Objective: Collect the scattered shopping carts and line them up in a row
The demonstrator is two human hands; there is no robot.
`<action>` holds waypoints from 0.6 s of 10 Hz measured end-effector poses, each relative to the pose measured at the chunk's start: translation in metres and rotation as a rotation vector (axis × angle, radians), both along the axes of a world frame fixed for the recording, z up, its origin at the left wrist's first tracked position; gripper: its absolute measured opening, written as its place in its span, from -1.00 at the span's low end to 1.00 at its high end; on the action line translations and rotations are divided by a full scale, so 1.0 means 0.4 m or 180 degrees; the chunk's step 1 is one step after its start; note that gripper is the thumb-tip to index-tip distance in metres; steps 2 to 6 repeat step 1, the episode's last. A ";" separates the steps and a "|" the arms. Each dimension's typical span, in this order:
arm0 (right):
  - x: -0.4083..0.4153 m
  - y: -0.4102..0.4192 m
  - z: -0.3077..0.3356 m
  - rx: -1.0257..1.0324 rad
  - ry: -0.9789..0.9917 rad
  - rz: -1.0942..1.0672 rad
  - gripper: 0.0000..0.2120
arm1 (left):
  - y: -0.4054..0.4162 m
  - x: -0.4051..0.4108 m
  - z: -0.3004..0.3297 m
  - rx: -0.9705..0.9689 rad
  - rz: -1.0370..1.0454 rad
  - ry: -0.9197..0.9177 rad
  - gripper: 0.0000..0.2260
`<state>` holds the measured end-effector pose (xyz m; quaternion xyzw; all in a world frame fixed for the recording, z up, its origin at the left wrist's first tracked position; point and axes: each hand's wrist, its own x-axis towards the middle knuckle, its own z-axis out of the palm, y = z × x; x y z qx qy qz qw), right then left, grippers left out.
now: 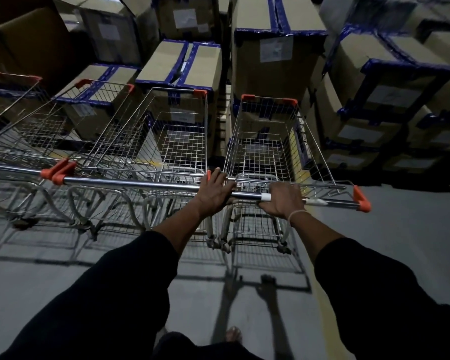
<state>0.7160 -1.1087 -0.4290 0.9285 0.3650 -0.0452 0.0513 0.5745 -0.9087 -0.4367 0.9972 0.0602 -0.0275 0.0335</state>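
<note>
Several wire shopping carts with orange corner caps stand side by side, noses toward stacked boxes. The rightmost cart [268, 152] is directly in front of me, with a small gap to the cart beside it [177, 141]. More carts [70, 118] continue to the left. My left hand [215, 193] and my right hand [283, 201] both grip the rightmost cart's chrome handle bar [333, 202], the left at its left end, the right near its middle. A pale band circles my right wrist.
Cardboard boxes with blue tape [278, 50] are stacked tightly behind and to the right [390, 81] of the carts. The grey concrete floor [413, 242] lies open to the right and behind me. A yellow floor line [320, 302] runs under the right cart.
</note>
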 end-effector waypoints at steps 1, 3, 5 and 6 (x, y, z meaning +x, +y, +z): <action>-0.014 -0.002 -0.025 0.0222 -0.0171 0.0039 -0.32 | 0.039 -0.030 -0.035 0.0049 -0.0209 -0.0341 -0.44; -0.014 -0.002 -0.025 0.0222 -0.0171 0.0039 -0.32 | 0.039 -0.030 -0.035 0.0049 -0.0209 -0.0341 -0.44; -0.014 -0.002 -0.025 0.0222 -0.0171 0.0039 -0.32 | 0.039 -0.030 -0.035 0.0049 -0.0209 -0.0341 -0.44; -0.014 -0.002 -0.025 0.0222 -0.0171 0.0039 -0.32 | 0.039 -0.030 -0.035 0.0049 -0.0209 -0.0341 -0.44</action>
